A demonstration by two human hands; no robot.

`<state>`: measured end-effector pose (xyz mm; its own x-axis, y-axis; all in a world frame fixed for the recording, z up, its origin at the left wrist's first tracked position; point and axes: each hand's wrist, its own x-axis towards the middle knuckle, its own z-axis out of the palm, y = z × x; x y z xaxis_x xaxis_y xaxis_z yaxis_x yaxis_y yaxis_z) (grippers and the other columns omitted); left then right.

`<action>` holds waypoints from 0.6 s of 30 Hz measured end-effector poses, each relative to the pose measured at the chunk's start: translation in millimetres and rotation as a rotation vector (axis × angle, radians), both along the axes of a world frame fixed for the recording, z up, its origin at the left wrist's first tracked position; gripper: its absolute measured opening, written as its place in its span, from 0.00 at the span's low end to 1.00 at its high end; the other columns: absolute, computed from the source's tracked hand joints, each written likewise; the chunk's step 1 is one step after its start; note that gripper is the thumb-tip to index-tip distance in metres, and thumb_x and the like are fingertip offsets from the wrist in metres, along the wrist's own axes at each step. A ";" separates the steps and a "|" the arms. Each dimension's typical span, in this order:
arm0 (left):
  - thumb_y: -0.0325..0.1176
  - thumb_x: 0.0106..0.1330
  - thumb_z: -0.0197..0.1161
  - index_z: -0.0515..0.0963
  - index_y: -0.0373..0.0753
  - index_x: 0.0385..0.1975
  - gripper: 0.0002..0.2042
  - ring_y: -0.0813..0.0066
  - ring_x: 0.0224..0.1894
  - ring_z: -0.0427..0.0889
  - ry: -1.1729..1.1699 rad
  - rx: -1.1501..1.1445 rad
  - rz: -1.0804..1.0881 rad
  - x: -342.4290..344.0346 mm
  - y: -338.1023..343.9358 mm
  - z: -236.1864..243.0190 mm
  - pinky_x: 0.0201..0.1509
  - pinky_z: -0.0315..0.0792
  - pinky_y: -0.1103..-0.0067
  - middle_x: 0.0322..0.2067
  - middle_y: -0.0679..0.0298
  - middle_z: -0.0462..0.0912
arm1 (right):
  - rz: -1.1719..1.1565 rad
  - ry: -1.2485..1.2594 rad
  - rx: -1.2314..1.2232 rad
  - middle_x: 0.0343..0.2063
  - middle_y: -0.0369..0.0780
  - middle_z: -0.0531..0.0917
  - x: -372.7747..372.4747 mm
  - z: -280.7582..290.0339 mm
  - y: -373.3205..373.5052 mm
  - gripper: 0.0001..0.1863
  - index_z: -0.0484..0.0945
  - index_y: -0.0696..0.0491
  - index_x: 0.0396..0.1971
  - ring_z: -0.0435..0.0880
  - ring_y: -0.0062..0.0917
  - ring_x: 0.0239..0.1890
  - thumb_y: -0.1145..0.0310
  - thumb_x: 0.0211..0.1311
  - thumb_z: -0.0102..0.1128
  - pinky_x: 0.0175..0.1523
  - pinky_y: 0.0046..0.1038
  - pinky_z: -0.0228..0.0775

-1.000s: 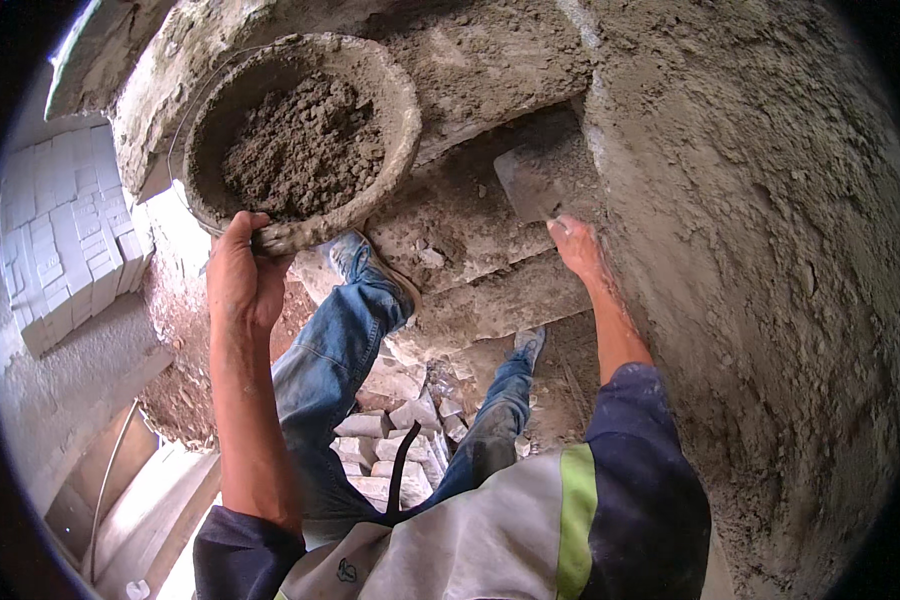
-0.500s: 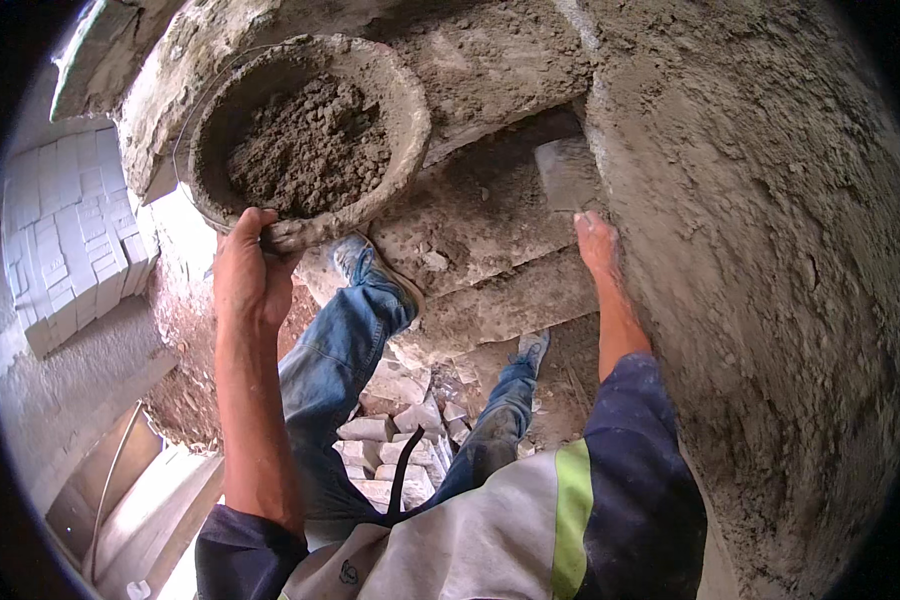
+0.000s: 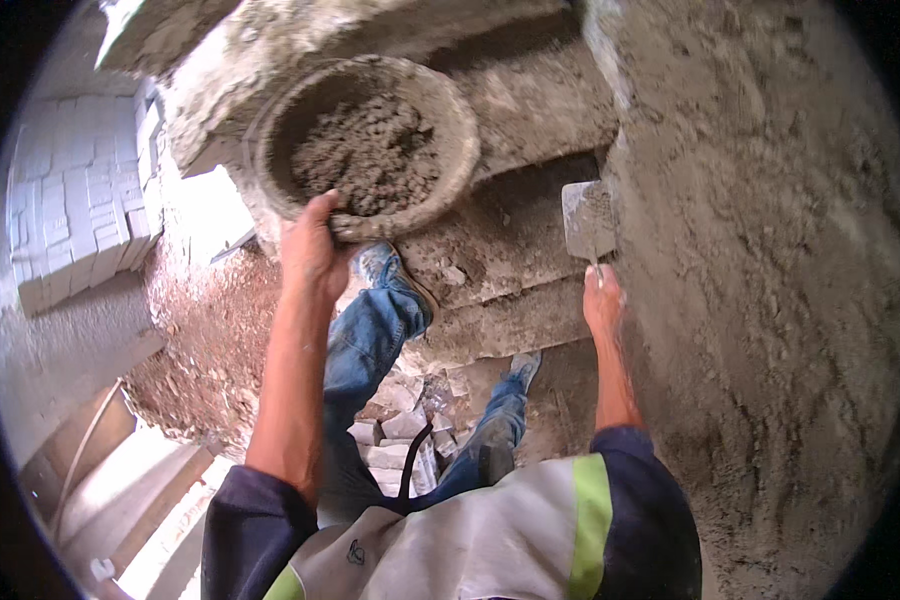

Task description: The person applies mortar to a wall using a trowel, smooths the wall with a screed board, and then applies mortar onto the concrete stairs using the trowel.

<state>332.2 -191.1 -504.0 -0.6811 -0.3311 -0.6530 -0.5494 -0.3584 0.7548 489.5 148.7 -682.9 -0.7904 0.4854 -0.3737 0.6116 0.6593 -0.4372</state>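
My left hand (image 3: 313, 247) is closed on the near rim of a round, mortar-caked bucket (image 3: 460, 115), thumb over the edge. Crumbly grey-brown mortar (image 3: 370, 150) lies inside it. My right hand (image 3: 604, 298) grips the handle of a trowel (image 3: 588, 220); the handle is mostly hidden by the fingers. The trowel's flat, squarish blade points away from me, beside the rough plastered wall (image 3: 760, 300) on the right.
Rough, dirt-covered steps (image 3: 510, 250) rise ahead, with my left foot (image 3: 395, 275) on one and my right foot (image 3: 527, 370) lower. Broken blocks (image 3: 395, 425) lie between my legs. Stacked grey blocks (image 3: 75, 205) stand far left, near boards (image 3: 130, 490).
The view has shifted, and the bucket appears farther right. My right hand and the trowel have come lower in the picture, with the blade now more plainly seen. Both grips stay closed.
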 end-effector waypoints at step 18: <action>0.27 0.50 0.56 0.60 0.25 0.59 0.31 0.58 0.55 0.71 -0.033 -0.429 0.075 -12.9 -5.3 -9.0 0.57 0.67 0.69 0.52 0.47 0.73 | 0.474 0.472 0.013 0.30 0.52 0.79 -159.8 256.6 -126.9 0.16 0.73 0.60 0.39 0.79 0.42 0.31 0.62 0.59 0.60 0.38 0.40 0.70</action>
<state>319.3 -196.4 -513.0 -0.6260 -0.6249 -0.4665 -0.5598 -0.0564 0.8267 329.8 21.7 -426.4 -0.9966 0.0473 0.0676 -0.0004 0.8166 -0.5771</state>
